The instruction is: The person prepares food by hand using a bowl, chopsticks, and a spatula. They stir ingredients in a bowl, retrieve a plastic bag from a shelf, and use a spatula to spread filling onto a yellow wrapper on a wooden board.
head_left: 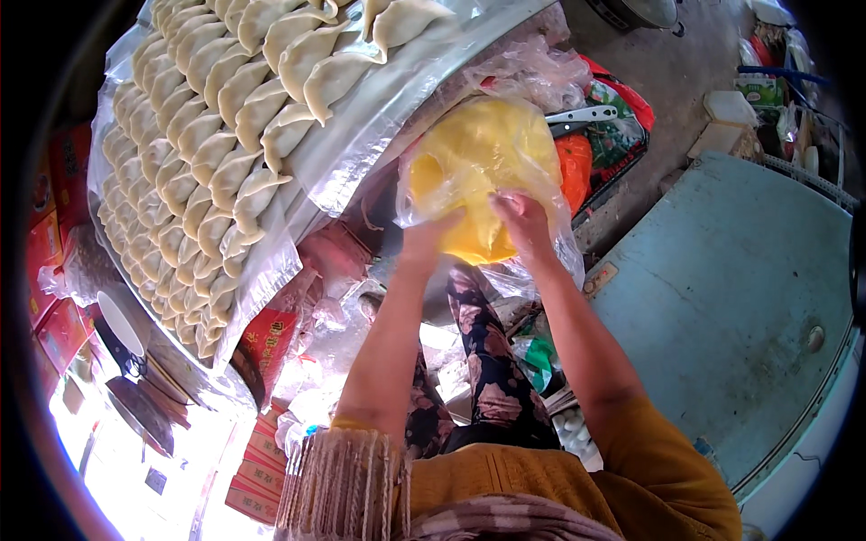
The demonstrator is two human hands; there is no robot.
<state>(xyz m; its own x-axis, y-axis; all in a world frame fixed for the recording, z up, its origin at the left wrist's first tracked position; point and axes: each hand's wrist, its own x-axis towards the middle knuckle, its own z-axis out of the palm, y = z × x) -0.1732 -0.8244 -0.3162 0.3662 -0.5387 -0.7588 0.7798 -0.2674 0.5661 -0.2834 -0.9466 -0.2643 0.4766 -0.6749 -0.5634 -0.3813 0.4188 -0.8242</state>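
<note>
A clear plastic bag (566, 245) with something soft and yellow (478, 135) inside lies in front of me, its film crumpled around the sides. My right hand (525, 224) is closed, thumb and fingertips pinching the film on the bag's near side. My left hand (431, 236) is against the bag's left near edge; its fingers are blurred and partly hidden by the plastic. Rows of uncooked dumplings (212, 126) cover a plastic sheet (347, 167) on a raised surface at the far left.
A black-handled kitchen tool (582, 119) lies just beyond the bag, by a red and green printed bag (622, 113). A worn teal chest top (722, 307) fills the right side. Red cartons (257, 473) stand lower left, near a pan (140, 415). A pot (645, 11) is at the far edge.
</note>
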